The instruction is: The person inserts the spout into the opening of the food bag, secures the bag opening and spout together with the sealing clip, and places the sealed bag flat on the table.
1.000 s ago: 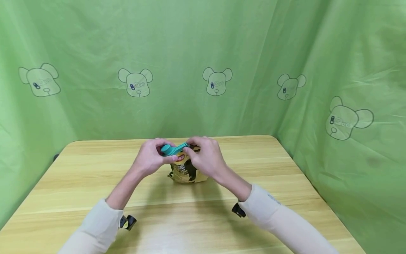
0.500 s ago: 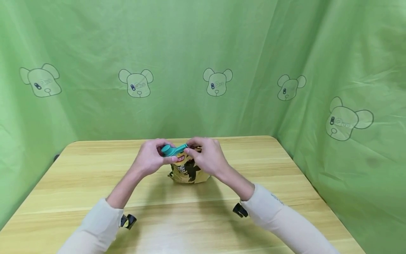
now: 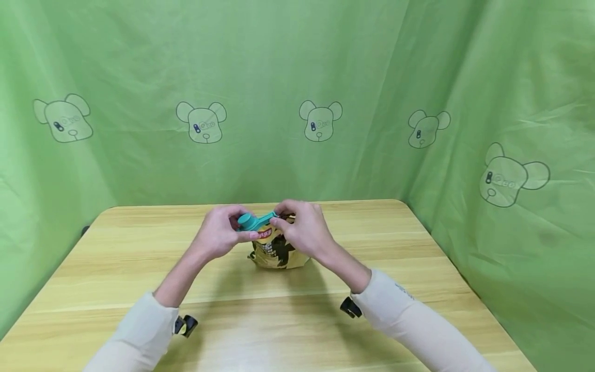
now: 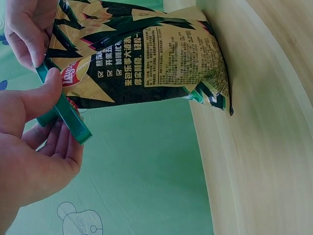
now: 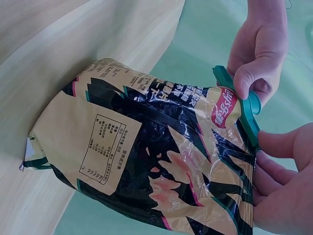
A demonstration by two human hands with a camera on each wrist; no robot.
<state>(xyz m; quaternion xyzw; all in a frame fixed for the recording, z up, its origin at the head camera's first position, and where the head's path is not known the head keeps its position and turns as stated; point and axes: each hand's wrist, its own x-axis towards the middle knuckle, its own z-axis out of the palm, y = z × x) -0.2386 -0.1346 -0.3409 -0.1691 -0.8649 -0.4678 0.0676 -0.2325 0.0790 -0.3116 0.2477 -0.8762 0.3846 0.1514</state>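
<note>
A gold and black chip bag (image 3: 281, 253) stands upright on the wooden table, its lower end at the tabletop. Across its top lies a teal bag clip (image 3: 249, 222) with a round cap near the left end. My left hand (image 3: 217, 232) pinches the clip around that cap, thumb on the near side and fingers behind, as the left wrist view also shows. At the clip's other end, my right hand (image 3: 307, 230) holds the top of the bag, its thumb (image 5: 281, 144) against the clip's tip. The right fingers are partly hidden behind the bag.
The wooden table (image 3: 139, 268) has rounded far corners. Green curtains (image 3: 260, 155) printed with bear heads hang behind and on both sides. Black wrist mounts (image 3: 186, 325) stick out from both light sleeves.
The left thumb has slipped slightly lower beside the clip, and more of the bag's red logo shows. Both hands stay at the top of the bag.
</note>
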